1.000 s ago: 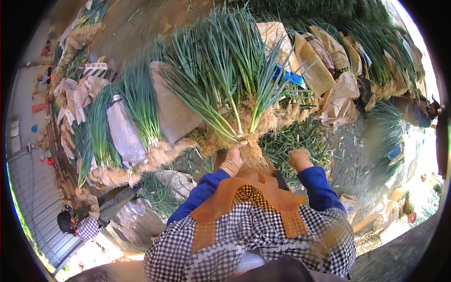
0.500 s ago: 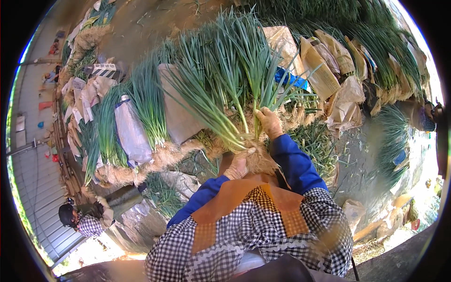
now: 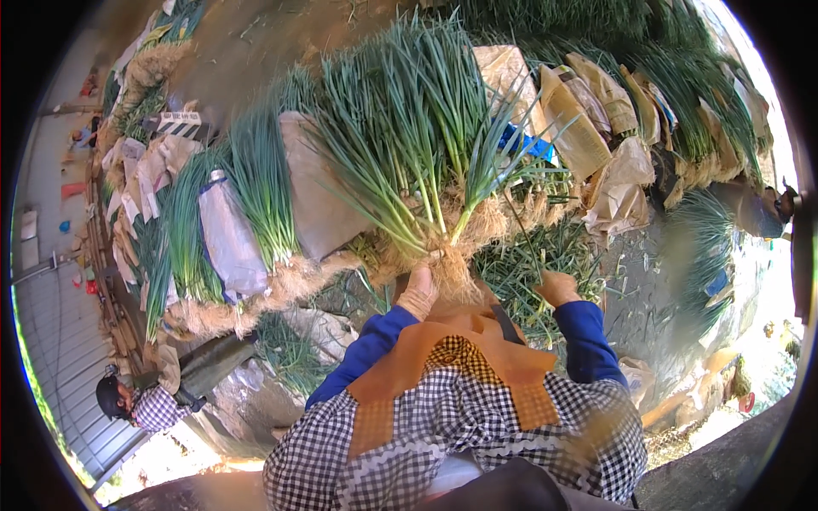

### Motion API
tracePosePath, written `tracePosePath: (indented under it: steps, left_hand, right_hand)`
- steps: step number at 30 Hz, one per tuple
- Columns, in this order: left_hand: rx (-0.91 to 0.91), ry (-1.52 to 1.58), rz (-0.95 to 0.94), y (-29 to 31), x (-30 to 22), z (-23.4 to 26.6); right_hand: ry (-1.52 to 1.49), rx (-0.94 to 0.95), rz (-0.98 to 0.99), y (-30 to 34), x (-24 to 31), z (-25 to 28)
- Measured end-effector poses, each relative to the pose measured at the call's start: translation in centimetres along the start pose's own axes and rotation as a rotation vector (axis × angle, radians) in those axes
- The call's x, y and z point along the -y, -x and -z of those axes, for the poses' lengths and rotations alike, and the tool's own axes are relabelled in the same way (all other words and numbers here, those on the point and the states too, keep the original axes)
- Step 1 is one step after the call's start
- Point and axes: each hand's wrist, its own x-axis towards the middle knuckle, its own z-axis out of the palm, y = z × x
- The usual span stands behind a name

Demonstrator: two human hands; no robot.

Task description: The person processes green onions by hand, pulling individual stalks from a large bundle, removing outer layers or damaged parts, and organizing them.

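Several green onions (image 3: 409, 223) with long green leaves and pale stems fan out in front of me. My left hand (image 3: 419, 291) is closed at their root end, thumb up, next to the tan, hairy roots (image 3: 456, 274). Off to the right, over a heap of loose green leaves (image 3: 520, 260), my right hand (image 3: 557, 288) is closed. A thin, dark, leaf-like strand (image 3: 521, 228) runs up and left from its fingers. Behind the fanned stalks stands a thick row of more green onions (image 3: 400, 102).
More green onion bundles (image 3: 262, 187) line the left, with a grey sheet (image 3: 319, 192) and a plastic-wrapped bundle (image 3: 237, 238) among them. Paper-wrapped bundles (image 3: 575, 123) stand at the far right. A co-worker (image 3: 141, 400) is at the lower left.
My right hand has left the stalks and moved right and down, over the loose leaves. The green onions have spread apart at the root end, while my left hand stays there.
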Motion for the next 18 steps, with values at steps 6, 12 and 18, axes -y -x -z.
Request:
tracePosePath:
  steps: [6, 12, 18]
  left_hand:
    - [0.073, 0.072, 0.085, 1.5, 0.0, -0.3]
    - [0.407, 0.271, 0.356, 6.7, -2.4, -1.7]
    - [0.340, 0.238, 0.216, 4.6, -0.8, 0.2]
  right_hand:
    - [-1.814, 0.040, 0.404, -9.8, 9.8, 2.6]
    - [-1.764, -0.116, 0.349, -8.2, 12.8, 8.3]
    - [-1.744, -0.030, 0.306, -11.1, 14.6, 7.6]
